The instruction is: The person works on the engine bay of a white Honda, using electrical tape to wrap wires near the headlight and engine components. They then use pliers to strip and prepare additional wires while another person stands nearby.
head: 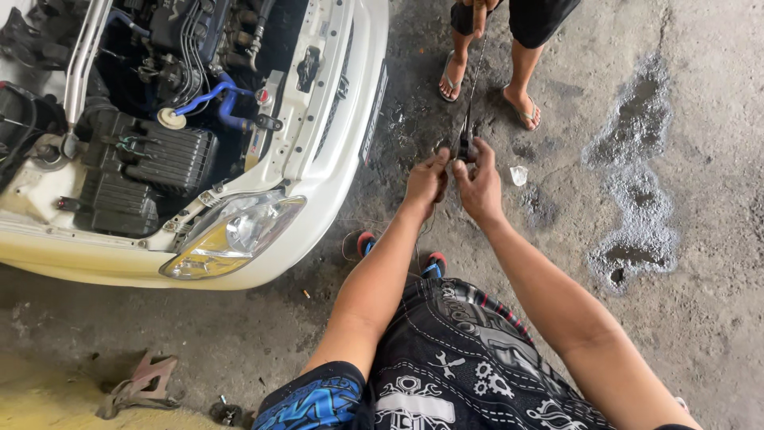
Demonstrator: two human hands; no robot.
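Both hands meet at arm's length over the concrete floor [700, 239]: left hand [426, 181] and right hand [480, 187] are pinched, fingertips together, on a small dark fitting [463, 149] at the end of a thin taut cable [476, 72]. Another person's hand [479, 9] holds the cable's far end. To the left stands a white car [334, 119], glossy, its bonnet open, its headlight [235, 235] clear plastic
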